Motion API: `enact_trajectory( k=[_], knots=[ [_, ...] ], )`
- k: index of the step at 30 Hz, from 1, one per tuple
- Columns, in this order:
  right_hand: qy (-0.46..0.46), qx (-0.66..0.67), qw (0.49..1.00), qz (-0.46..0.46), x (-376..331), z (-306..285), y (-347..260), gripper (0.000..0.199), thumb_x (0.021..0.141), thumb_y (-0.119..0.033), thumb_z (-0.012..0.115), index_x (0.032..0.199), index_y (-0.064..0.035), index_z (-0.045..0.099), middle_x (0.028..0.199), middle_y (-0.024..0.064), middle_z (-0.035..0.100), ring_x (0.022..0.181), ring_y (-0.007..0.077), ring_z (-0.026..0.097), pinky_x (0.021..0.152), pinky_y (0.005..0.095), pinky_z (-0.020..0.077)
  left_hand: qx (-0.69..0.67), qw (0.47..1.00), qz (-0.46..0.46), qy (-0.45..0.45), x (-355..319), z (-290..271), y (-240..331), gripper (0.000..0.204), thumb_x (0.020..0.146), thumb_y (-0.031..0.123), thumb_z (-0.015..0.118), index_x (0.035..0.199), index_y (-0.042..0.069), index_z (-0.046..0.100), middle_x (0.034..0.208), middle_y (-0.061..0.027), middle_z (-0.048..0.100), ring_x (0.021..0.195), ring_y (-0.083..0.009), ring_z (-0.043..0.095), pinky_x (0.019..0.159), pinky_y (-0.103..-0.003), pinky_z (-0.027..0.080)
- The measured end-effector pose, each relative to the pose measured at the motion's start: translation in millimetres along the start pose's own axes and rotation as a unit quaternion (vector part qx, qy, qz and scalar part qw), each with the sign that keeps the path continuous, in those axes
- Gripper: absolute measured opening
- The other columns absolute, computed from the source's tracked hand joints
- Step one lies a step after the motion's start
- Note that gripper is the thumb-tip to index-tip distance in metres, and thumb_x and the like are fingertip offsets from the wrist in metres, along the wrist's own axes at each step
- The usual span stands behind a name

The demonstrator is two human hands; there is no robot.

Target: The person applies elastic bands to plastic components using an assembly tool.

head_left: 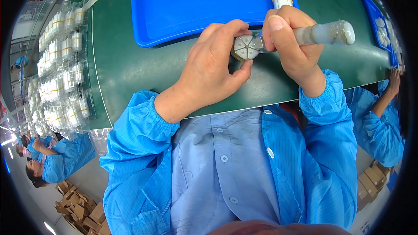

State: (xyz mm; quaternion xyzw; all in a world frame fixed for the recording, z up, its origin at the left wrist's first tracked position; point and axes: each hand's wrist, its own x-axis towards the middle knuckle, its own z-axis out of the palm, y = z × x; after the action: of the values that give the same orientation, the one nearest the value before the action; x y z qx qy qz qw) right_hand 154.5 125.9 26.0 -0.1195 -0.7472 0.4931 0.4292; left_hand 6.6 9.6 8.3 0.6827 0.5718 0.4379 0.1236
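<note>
- In the head view, our left hand (209, 63) has its fingers clamped around a round white bundle of wedge-shaped pieces (246, 47).
- Our right hand (296, 45) has its fingers closed around a tool with a translucent cylindrical handle (328, 33), its narrow end at the bundle's right side.
- We hold that bundle over the smooth green counter (130, 72), just before the blue plastic tray (191, 0).

The handle (328, 33) looks glossy, the tray (196, 6) smooth plastic, the sleeves (137, 135) creased cloth.
</note>
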Motion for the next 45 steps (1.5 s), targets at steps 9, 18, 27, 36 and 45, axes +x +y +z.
enact_trajectory(
  k=[9, 18, 27, 36, 45],
  knots=[
    [0.041, 0.105, 0.993, 0.021, 0, -6, -11, 0.029, 0.094, -0.003, 0.055, 0.066, -0.0026, 0.05, 0.061, 0.0011, 0.051, 0.053, 0.0068, 0.042, 0.048, 0.0257, 0.033, -0.021, 1.0, 0.0, 0.001, -2, 2, -2, 0.063, 0.071, 0.0, 0.077, 0.127, 0.004, 0.049, 0.114, -0.0126, 0.063, 0.096, -0.0259, 0.062, 0.081, -0.034, 0.051],
    [-0.008, 0.023, 0.999, -0.024, 1, -3, -5, 0.029, 0.093, -0.005, 0.058, 0.065, -0.0027, 0.048, 0.06, 0.0016, 0.047, 0.053, 0.0071, 0.039, 0.048, 0.0266, 0.0317, -0.052, 0.998, -0.019, -0.013, -3, 2, -3, 0.069, 0.072, -0.002, 0.074, 0.133, 0.003, 0.042, 0.117, -0.0137, 0.064, 0.102, -0.0265, 0.063, 0.09, -0.035, 0.051],
    [0.028, 0.119, 0.992, 0.033, 1, -3, -2, 0.031, 0.095, -0.008, 0.056, 0.065, -0.0039, 0.05, 0.06, 0.0017, 0.051, 0.053, 0.0069, 0.043, 0.048, 0.026, 0.0335, 0.038, 0.999, -0.016, -0.005, -3, 2, -3, 0.071, 0.07, 0.001, 0.078, 0.132, 0.003, 0.044, 0.112, -0.0132, 0.064, 0.094, -0.0254, 0.061, 0.084, -0.034, 0.05],
    [-0.004, 0.068, 0.998, 0.003, 2, -2, -4, 0.03, 0.095, -0.008, 0.056, 0.065, -0.0042, 0.049, 0.061, 0.0001, 0.05, 0.054, 0.0062, 0.043, 0.048, 0.0249, 0.0323, -0.065, 0.997, -0.025, -0.018, -4, 3, -3, 0.066, 0.072, 0.0, 0.071, 0.131, 0.003, 0.041, 0.113, -0.0139, 0.064, 0.108, -0.0344, 0.059, 0.088, -0.04, 0.05],
    [-0.024, 0.045, 0.999, 0.013, -1, -3, 2, 0.029, 0.095, -0.008, 0.056, 0.067, -0.005, 0.049, 0.061, -0.001, 0.048, 0.054, 0.006, 0.041, 0.049, 0.0245, 0.032, 0.04, 0.999, -0.002, -0.005, -2, 1, -2, 0.071, 0.071, 0.0, 0.076, 0.134, 0.003, 0.042, 0.112, -0.0127, 0.063, 0.098, -0.0246, 0.063, 0.084, -0.033, 0.051]
  ],
)
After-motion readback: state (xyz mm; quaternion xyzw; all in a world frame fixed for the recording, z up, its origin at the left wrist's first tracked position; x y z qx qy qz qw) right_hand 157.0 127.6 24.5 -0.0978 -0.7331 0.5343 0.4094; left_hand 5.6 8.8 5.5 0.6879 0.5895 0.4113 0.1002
